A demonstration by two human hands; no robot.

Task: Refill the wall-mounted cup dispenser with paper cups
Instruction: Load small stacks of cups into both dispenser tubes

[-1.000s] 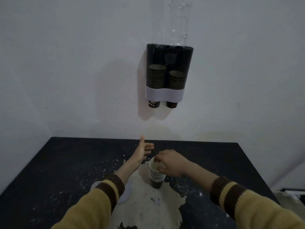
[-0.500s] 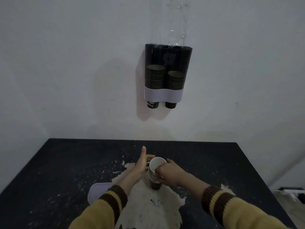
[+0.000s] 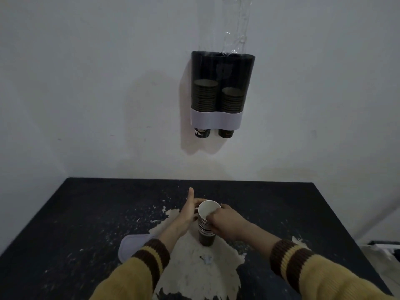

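Two hands hold our stack of paper cups (image 3: 206, 236) on the black table (image 3: 86, 213): left hand (image 3: 187, 213) curls round it (thumb up), right hand (image 3: 227, 224) pinches its rim, ready for lifting toward the far cup dispenser (image 3: 221, 89).

Black table (image 3: 86, 213), worn pale patch (image 3: 205, 267); grey oval piece (image 3: 132, 245) beside patch

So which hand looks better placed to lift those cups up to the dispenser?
Right, probably. The right hand wraps the stack of cups just below its rim. The left hand sits beside the stack, thumb raised, and its hold is unclear. The dispenser hangs on the wall straight ahead.
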